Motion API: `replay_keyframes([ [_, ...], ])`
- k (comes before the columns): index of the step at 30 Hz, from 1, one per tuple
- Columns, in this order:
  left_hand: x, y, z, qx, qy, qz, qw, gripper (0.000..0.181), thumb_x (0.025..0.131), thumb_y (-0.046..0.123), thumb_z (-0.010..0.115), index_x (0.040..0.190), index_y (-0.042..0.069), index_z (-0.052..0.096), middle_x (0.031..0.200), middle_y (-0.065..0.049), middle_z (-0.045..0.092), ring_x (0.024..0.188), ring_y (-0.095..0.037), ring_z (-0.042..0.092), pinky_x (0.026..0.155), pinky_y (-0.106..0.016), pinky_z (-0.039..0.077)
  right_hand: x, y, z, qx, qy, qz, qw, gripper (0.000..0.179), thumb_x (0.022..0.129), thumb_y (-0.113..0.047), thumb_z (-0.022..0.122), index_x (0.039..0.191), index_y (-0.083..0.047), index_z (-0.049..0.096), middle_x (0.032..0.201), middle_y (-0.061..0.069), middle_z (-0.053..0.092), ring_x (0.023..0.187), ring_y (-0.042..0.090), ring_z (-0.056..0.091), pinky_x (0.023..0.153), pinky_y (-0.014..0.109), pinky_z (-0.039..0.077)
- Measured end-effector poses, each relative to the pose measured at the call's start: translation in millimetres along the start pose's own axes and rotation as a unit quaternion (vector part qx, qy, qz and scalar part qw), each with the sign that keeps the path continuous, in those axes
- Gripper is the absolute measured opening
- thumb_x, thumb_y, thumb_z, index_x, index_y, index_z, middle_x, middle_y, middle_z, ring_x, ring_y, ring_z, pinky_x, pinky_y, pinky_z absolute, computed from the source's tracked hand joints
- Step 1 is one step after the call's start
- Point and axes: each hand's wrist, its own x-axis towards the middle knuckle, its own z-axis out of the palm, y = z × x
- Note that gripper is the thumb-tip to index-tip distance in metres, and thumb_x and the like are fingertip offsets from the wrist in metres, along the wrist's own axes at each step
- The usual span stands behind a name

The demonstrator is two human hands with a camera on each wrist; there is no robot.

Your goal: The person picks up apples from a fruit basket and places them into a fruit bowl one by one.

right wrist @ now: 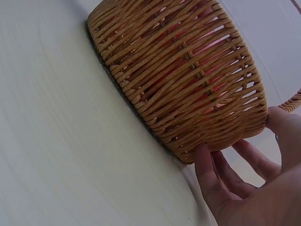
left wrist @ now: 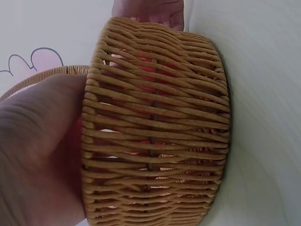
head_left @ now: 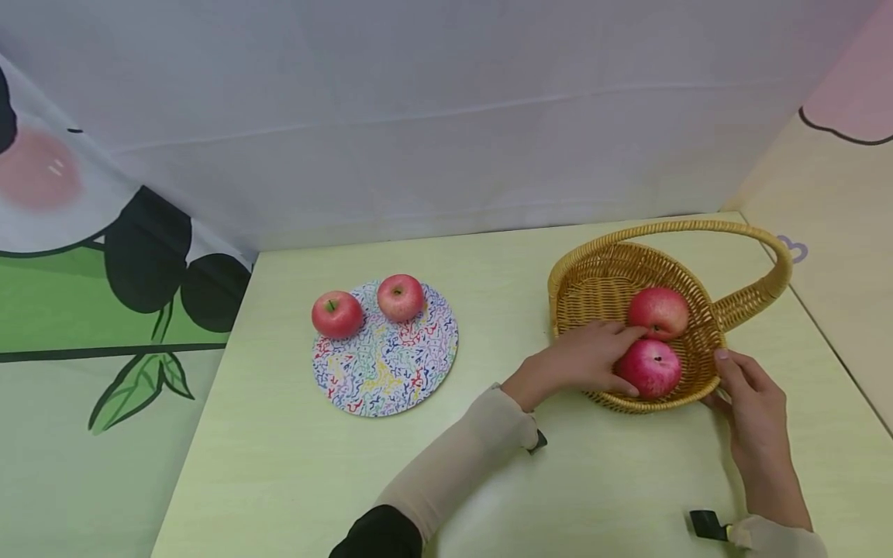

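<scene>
A wicker basket with an arched handle stands on the right of the table in the head view. Inside lie a red apple and a darker pink-red apple nearer the front. My left hand reaches over the rim and holds the darker apple between thumb and fingers. On the basket's right side, my right hand grips the rim, thumb on top. The right wrist view shows its fingers against the woven outer wall. In the left wrist view the basket wall partly hides the apples.
To the left lies a round, colourfully patterned plate. Two red apples are at its back edge, one at the left and one to its right. A pale cloth wall rises behind the table.
</scene>
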Motion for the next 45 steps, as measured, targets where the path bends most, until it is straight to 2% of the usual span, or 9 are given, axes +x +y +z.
replay_keyframes([
  [4,1.4,4.2,-1.0,0.001,0.007,0.019,0.9998,0.09,0.089,0.056,0.076,0.163,0.037,0.028,0.156,0.008,0.046,0.142,-0.009,0.046,0.116,-0.027,0.044,0.0,1,0,-0.002,0.002,-0.002,1.0,0.017,0.1,-0.026,0.071,0.113,-0.016,0.076,0.108,-0.012,0.068,0.086,0.003,0.069,0.065,0.02,0.06],
  [15,9.6,21.3,-4.6,0.071,-0.004,0.046,0.9964,0.082,0.091,0.057,0.071,0.162,0.045,0.031,0.16,0.01,0.041,0.144,-0.01,0.041,0.118,-0.027,0.042,0.1,2,0,-0.006,0.004,-0.003,1.0,0.019,0.1,-0.026,0.071,0.115,-0.016,0.076,0.109,-0.013,0.069,0.087,0.002,0.069,0.066,0.019,0.06],
  [23,18.0,25.1,0.1,0.08,-0.013,0.052,0.9954,0.079,0.092,0.053,0.072,0.16,0.045,0.034,0.16,0.01,0.039,0.144,-0.009,0.04,0.117,-0.025,0.042,0.2,2,0,-0.001,0.003,-0.005,1.0,0.018,0.1,-0.026,0.071,0.114,-0.015,0.076,0.109,-0.013,0.069,0.087,0.002,0.07,0.065,0.02,0.061],
  [30,21.5,24.3,3.0,0.062,-0.024,0.036,0.9971,0.079,0.092,0.049,0.075,0.159,0.047,0.035,0.165,0.012,0.034,0.15,-0.008,0.034,0.121,-0.026,0.039,-1.3,1,1,-0.006,0.006,-0.006,0.9999,0.02,0.1,-0.026,0.072,0.115,-0.015,0.076,0.109,-0.013,0.069,0.087,0.002,0.069,0.065,0.02,0.06],
  [34,20.7,22.1,2.5,0.045,-0.018,0.033,0.9983,0.076,0.09,0.048,0.078,0.157,0.045,0.04,0.161,0.011,0.038,0.146,-0.008,0.037,0.117,-0.024,0.042,-1.3,2,1,-0.003,0.008,-0.004,1.0,0.019,0.1,-0.026,0.072,0.115,-0.015,0.076,0.109,-0.013,0.069,0.087,0.002,0.069,0.065,0.02,0.06],
  [38,16.9,16.8,0.4,0.007,0.004,0.031,0.9995,0.076,0.089,0.047,0.08,0.155,0.041,0.042,0.155,0.01,0.043,0.141,-0.008,0.041,0.11,-0.023,0.047,-0.5,3,0,-0.003,0.009,0.001,1.0,0.019,0.099,-0.026,0.072,0.115,-0.016,0.076,0.11,-0.014,0.068,0.088,0.002,0.069,0.066,0.019,0.06],
  [41,11.9,11.2,-1.8,-0.035,0.029,0.03,0.9985,0.078,0.09,0.046,0.08,0.156,0.04,0.041,0.155,0.009,0.044,0.141,-0.007,0.041,0.113,-0.023,0.045,0.1,4,-1,-0.007,0.011,0.001,0.9999,0.02,0.099,-0.026,0.072,0.116,-0.016,0.075,0.111,-0.013,0.068,0.089,0.002,0.068,0.066,0.019,0.06],
  [45,2.4,5.0,-6.0,-0.089,0.061,0.035,0.9935,0.078,0.09,0.044,0.081,0.156,0.039,0.041,0.156,0.008,0.043,0.144,-0.007,0.041,0.116,-0.023,0.042,0.8,3,-1,-0.01,0.01,0.002,0.9999,0.02,0.099,-0.028,0.072,0.116,-0.016,0.075,0.111,-0.013,0.067,0.089,0.002,0.068,0.066,0.019,0.06],
])
